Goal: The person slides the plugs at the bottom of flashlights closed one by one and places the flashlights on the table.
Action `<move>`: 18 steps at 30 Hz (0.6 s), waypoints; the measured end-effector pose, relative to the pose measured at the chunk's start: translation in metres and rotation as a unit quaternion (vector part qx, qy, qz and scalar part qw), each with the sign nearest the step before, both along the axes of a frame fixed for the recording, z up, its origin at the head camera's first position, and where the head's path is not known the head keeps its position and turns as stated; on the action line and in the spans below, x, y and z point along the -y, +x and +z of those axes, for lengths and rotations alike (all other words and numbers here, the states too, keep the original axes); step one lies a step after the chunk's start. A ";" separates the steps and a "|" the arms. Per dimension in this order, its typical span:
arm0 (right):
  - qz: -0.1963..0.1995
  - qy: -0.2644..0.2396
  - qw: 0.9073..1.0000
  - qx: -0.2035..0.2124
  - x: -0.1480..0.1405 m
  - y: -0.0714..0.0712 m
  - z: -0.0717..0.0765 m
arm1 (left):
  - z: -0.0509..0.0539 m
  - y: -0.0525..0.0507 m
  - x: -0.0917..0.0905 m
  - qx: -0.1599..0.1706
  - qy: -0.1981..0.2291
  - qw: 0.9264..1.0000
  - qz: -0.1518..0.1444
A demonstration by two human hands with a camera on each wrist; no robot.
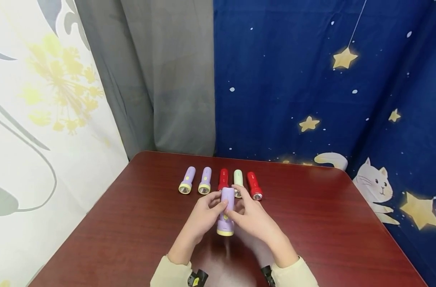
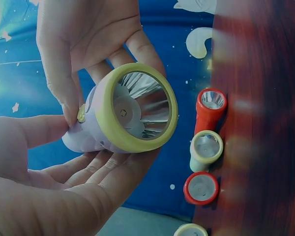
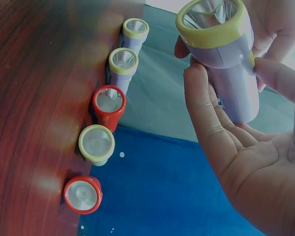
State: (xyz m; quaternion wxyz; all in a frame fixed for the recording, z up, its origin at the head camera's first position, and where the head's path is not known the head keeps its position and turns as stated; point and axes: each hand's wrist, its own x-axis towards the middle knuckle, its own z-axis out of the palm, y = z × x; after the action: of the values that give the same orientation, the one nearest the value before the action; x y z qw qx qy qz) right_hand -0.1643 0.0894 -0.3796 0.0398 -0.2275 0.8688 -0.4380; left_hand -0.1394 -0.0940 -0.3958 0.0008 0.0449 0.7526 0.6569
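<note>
A purple flashlight (image 1: 226,199) with a yellow rim is held above the table between both hands, its lens end toward the person. My left hand (image 1: 202,215) grips the body from the left, with fingers curled beneath it in the left wrist view. From the other side my right hand (image 1: 256,221) holds it too, its thumb at the small yellow switch (image 2: 81,113). The clear lens and silver reflector (image 2: 140,105) show in the left wrist view. No light is seen coming from the lens.
Beyond the hands, flashlights lie in a row: two purple ones (image 1: 187,180) (image 1: 205,180), a red one (image 1: 223,178), a pale green one (image 1: 238,177) and another red one (image 1: 253,185). They lie on a dark red wooden table (image 1: 311,223). Curtains (image 1: 275,79) hang behind it.
</note>
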 end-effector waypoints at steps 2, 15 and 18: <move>0.006 -0.008 1.000 0.000 0.000 0.000 -0.001 | 0.000 0.000 0.001 -0.002 -0.003 1.000 -0.004; 0.018 -0.043 0.998 0.028 -0.001 0.000 0.000 | -0.002 -0.003 0.003 -0.011 -0.015 1.000 -0.016; 0.019 -0.045 0.998 0.026 -0.001 -0.001 0.000 | -0.002 -0.003 0.003 -0.011 -0.012 1.000 -0.017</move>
State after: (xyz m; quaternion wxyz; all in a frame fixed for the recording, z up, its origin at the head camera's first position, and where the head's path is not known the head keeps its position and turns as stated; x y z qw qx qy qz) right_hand -0.1648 0.0903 -0.3796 0.0600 -0.2342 0.8426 -0.4812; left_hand -0.1427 -0.0970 -0.3979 0.0045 0.0647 0.7595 0.6473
